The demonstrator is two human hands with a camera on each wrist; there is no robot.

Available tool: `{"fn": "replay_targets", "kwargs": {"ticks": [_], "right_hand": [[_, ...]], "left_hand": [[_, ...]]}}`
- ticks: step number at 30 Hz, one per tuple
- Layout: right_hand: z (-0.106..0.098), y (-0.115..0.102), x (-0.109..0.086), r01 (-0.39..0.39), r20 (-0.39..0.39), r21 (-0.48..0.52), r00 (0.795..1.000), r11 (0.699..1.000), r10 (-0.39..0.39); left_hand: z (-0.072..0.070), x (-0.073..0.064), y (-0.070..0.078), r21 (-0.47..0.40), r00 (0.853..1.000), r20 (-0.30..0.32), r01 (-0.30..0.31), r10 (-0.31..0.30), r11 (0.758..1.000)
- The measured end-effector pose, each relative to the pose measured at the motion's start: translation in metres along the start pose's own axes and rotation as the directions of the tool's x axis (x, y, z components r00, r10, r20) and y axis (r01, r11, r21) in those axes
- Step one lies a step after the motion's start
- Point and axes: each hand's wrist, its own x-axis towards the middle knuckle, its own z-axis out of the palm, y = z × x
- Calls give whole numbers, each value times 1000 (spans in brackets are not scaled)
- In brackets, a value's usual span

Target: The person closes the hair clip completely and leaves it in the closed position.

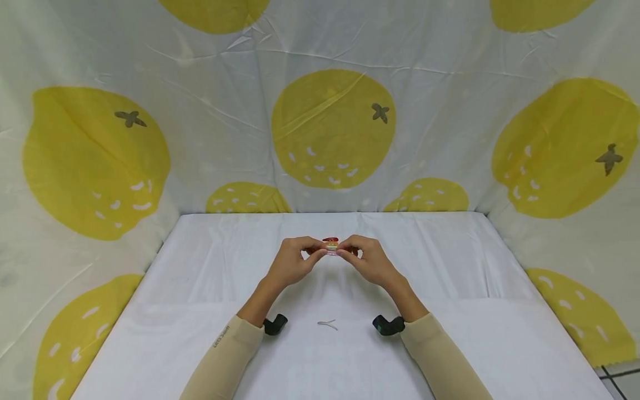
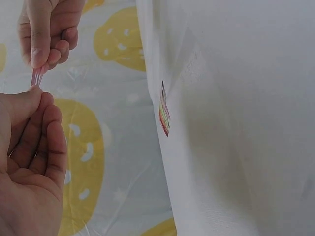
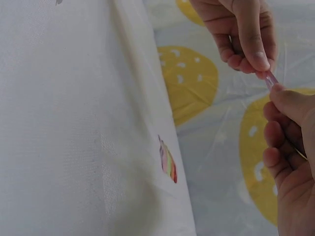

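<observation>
Both hands meet above the far half of the white table. Between them is a small pink hair clip with slits along it, held up off the cloth. The left hand pinches one end between thumb and fingers. At the other end, the right hand pinches the clip the same way, as the right wrist view also shows. Below and beyond the fingertips, a row of several coloured hair clips lies on the table, in red, orange, yellow, green and pink tones. In the head view the hands partly cover that row.
A thin grey Y-shaped piece lies on the white table between the forearms. Each wrist wears a black camera, left and right. A lemon-print curtain hangs behind the table and along both sides.
</observation>
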Motion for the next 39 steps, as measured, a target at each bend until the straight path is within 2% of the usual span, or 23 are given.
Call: {"fn": "replay_targets", "kwargs": {"ticks": [8,17,24,28,39], "right_hand": [[0,2,0,-15,19,19,1000,1000,14],[-1,0,-1,-37,31,43,999,998,36],[-1,1,-2,-40,50,91,998,995,36],[-1,1,-2,-49,51,120,998,992,44],[3,3,-4,-74,16,100,997,992,73]], "left_hand": [[0,-1,1,1,999,24,26,-26,1000],[-3,-3,3,-40,997,55,50,-48,998],[-3,-3,2,-57,997,80,27,-23,998],[-2,-3,1,-46,997,76,25,-21,999],[-2,-5,1,-34,998,49,36,-34,999]]}}
